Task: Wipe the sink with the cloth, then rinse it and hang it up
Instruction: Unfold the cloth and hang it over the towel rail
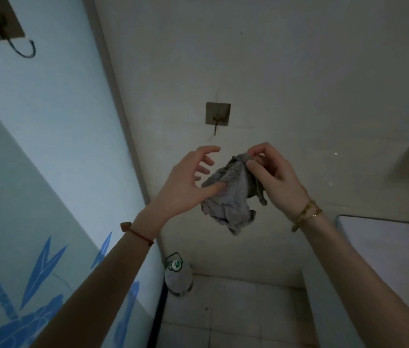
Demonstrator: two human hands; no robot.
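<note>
Item 1: cloth (228, 197), grey, crumpled, held in mid-air at frame centre, just below the wall hook. Hangs bunched; looks damp, can't confirm.

Item 2: right hand (273, 172), centre-right. Fingers pinched on cloth's top corner, carrying its wt. Gold bracelet (306, 214) at wrist.

Item 3: left hand (186, 182), centre-left. Fingers spread wide, not closed on anything; thumb tip touches the cloth's left side, appx. mid-height, prob. feeling for an edge or loop. Red cord (140, 234) at wrist.

Item 4: hook (217, 119), square plate w/ metal prong, on cream wall, upper centre. Nothing hanging on it.

Item 5: second hook (0, 23), upper left of frame, on pale blue panel w/ leaf print; dark loop hanging from it.

Item 6: sink (386, 247), white, right edge of frame, only partly in view; drain opening at far right. Surface condition can't be judged.

Item 7: small bin (179, 277) w/ liner bag, lower centre, on tiled floor.

Status: cloth is away from sink and raised to the hook, so wipe + rinse judged done. Left to do: hang-up only. Cloth not yet on prong; needs corner or loop opened out, lifted, slipped over prong.
</note>
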